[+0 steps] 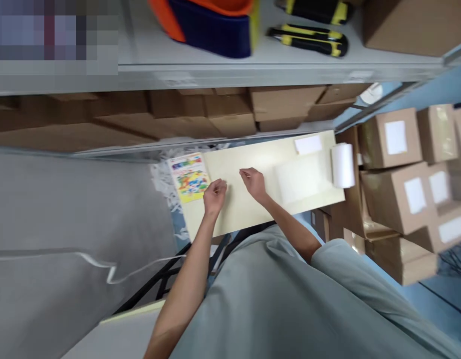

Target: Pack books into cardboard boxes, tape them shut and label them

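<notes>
Both hands hover over a narrow cream tabletop (238, 214). My left hand (214, 196) is closed, fingertips pinched together, just beside the right edge of a colourful printed booklet (190, 177). Level with it, my right hand (254, 183) is also closed in a pinch, its fingertips pointing left. A gap separates the two hands. Whatever is between the fingers, if anything, is too small to make out. To the right of my right hand lie a pale white sheet (303, 177) and a smaller white slip (308, 144).
A white paper roll (343, 165) stands at the table's right end. Beyond it, labelled cardboard boxes (398, 194) are stacked. Overhead, a grey shelf (215, 75) holds a blue-and-orange bin (211, 30) and yellow-black utility knives (309, 40). White paper scraps (163, 184) lie left.
</notes>
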A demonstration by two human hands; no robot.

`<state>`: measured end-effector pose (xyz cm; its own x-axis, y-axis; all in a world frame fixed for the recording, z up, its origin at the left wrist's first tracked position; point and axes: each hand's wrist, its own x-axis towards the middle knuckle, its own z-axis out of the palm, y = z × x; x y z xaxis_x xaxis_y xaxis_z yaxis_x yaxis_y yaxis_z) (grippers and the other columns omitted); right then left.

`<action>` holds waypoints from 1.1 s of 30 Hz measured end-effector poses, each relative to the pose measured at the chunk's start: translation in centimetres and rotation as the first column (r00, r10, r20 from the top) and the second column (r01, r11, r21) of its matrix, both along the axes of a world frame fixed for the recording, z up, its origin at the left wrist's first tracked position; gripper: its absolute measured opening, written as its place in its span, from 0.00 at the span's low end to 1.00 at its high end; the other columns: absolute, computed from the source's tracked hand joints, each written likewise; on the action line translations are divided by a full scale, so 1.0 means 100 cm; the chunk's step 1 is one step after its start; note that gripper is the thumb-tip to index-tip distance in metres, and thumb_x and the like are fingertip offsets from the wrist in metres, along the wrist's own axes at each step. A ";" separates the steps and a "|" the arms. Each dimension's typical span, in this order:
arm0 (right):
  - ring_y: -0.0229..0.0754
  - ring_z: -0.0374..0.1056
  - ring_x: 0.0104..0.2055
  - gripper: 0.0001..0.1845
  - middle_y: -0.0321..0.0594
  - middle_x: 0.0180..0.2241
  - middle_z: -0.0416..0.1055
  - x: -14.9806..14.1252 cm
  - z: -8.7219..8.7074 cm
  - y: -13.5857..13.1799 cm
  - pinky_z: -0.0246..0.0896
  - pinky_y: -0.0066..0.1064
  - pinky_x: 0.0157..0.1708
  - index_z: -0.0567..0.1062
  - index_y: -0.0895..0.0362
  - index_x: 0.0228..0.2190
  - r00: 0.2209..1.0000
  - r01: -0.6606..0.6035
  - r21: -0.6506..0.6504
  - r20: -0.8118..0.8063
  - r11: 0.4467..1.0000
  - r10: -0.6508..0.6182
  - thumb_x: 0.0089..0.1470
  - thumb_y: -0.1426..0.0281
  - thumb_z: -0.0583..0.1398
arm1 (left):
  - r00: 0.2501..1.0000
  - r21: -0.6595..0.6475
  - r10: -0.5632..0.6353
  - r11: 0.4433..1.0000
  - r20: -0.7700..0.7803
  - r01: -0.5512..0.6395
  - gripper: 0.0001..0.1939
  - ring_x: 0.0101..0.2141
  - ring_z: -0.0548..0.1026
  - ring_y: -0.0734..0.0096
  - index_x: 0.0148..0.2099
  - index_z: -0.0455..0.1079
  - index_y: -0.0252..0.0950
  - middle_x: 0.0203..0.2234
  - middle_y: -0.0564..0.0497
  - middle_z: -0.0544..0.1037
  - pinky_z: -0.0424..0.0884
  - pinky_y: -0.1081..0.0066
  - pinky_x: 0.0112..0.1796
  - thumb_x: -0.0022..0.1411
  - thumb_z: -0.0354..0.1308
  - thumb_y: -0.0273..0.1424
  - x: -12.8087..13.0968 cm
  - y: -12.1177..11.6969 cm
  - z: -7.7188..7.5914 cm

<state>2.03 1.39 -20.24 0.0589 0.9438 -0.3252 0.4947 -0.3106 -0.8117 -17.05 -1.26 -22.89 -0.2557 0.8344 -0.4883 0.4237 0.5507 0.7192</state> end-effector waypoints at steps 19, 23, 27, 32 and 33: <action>0.69 0.56 0.77 0.51 0.71 0.77 0.53 0.391 0.021 -0.065 0.59 0.62 0.72 0.47 0.60 0.81 0.650 0.257 -0.010 0.742 0.966 -0.165 0.69 0.62 0.65 | 0.966 -0.251 -0.164 0.961 -0.199 0.112 0.12 0.40 0.82 0.53 0.32 0.75 0.42 0.34 0.46 0.84 0.77 0.58 0.49 0.63 0.68 0.43 0.248 -0.026 -0.019; 0.69 0.61 0.72 0.51 0.68 0.76 0.56 0.378 0.025 -0.078 0.65 0.64 0.67 0.47 0.57 0.81 0.680 0.205 0.040 0.713 0.978 -0.172 0.67 0.63 0.63 | 0.959 -0.236 -0.090 0.971 -0.268 0.025 0.10 0.42 0.82 0.54 0.37 0.79 0.41 0.34 0.46 0.83 0.78 0.60 0.49 0.63 0.66 0.42 0.209 -0.026 -0.016; 0.69 0.62 0.71 0.52 0.66 0.75 0.58 0.329 0.028 -0.097 0.68 0.63 0.65 0.47 0.56 0.80 0.762 0.118 0.064 0.634 0.991 -0.132 0.64 0.63 0.63 | 0.931 -0.214 0.029 0.970 -0.364 -0.115 0.07 0.45 0.83 0.49 0.39 0.79 0.41 0.36 0.44 0.84 0.78 0.55 0.52 0.63 0.66 0.39 0.145 -0.031 -0.008; 0.68 0.62 0.72 0.53 0.65 0.74 0.59 0.248 0.023 -0.106 0.68 0.63 0.65 0.46 0.55 0.80 0.842 0.081 0.043 0.532 0.996 -0.091 0.63 0.62 0.64 | 0.889 -0.201 0.120 0.952 -0.442 -0.229 0.04 0.46 0.84 0.46 0.35 0.78 0.41 0.36 0.42 0.84 0.78 0.51 0.55 0.61 0.67 0.34 0.060 -0.050 0.001; 0.68 0.62 0.72 0.53 0.65 0.75 0.58 0.234 0.022 -0.106 0.68 0.64 0.65 0.46 0.54 0.80 0.851 0.069 0.039 0.519 0.997 -0.079 0.64 0.61 0.64 | 0.884 -0.196 0.133 0.950 -0.449 -0.242 0.03 0.46 0.84 0.47 0.36 0.77 0.41 0.36 0.42 0.85 0.77 0.52 0.56 0.61 0.66 0.34 0.046 -0.054 0.002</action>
<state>25.41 -9.24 -18.04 0.2847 0.9352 -0.2108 0.8219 -0.3513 -0.4484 -12.45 -6.65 -22.69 -0.6239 0.6211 -0.4744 0.5291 0.7824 0.3286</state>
